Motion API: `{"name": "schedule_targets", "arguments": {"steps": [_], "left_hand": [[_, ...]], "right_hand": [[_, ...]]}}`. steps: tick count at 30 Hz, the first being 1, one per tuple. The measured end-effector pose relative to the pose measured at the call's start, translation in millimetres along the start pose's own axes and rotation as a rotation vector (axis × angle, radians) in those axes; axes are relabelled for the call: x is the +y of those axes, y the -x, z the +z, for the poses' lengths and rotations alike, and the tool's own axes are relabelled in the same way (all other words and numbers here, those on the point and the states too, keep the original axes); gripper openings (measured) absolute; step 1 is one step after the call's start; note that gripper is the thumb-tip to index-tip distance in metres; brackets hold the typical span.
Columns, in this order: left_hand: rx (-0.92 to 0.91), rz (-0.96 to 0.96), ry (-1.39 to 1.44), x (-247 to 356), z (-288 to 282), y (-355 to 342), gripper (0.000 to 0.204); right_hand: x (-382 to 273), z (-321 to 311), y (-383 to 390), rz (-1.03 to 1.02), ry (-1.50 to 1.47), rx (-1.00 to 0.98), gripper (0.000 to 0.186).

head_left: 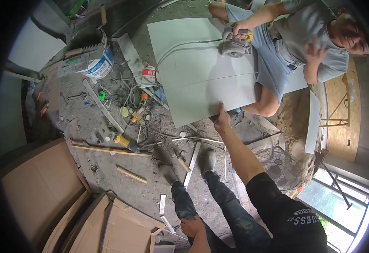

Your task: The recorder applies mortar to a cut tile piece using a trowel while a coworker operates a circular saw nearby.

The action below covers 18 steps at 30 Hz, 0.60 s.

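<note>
My right hand (222,121) grips the near edge of a large white tile (193,92), thumb on top and fingers hidden beneath. A thin dark line runs across the tile toward the other person. My left hand (192,226) lies on my thigh, fingers stretched over the trousers, holding nothing. Across from me a person (307,38) in a grey shirt sits at the tile's right side. One of that person's hands holds a corded handheld cutting saw (237,41) on the tile; the other, blurred, is raised near the chest.
A white-and-blue bucket (100,65) bearing a notched trowel (77,52) stands at left. Cords, offcuts and a yellow angle grinder (125,141) litter the dirt floor. Cardboard sheets (41,185) lean lower left. A fan (279,166) lies right of my arm, near a window (336,202).
</note>
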<state>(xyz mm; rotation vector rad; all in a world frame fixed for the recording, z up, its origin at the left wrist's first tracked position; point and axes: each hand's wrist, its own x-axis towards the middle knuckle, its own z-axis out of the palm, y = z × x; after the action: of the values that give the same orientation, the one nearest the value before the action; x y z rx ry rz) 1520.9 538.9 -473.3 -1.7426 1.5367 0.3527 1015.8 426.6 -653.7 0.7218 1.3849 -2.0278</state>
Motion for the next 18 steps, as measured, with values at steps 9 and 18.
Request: {"name": "schedule_targets", "arguments": {"steps": [9, 18], "left_hand": [[-0.030, -0.026, -0.033, 5, -7, -1, 0.071], [0.029, 0.050, -0.015, 4, -18, -6, 0.067]], "right_hand": [[0, 2, 1, -0.044, 0.055, 0.074, 0.057], [7, 2, -4, -0.061, 0.074, -0.011, 0.061]]}}
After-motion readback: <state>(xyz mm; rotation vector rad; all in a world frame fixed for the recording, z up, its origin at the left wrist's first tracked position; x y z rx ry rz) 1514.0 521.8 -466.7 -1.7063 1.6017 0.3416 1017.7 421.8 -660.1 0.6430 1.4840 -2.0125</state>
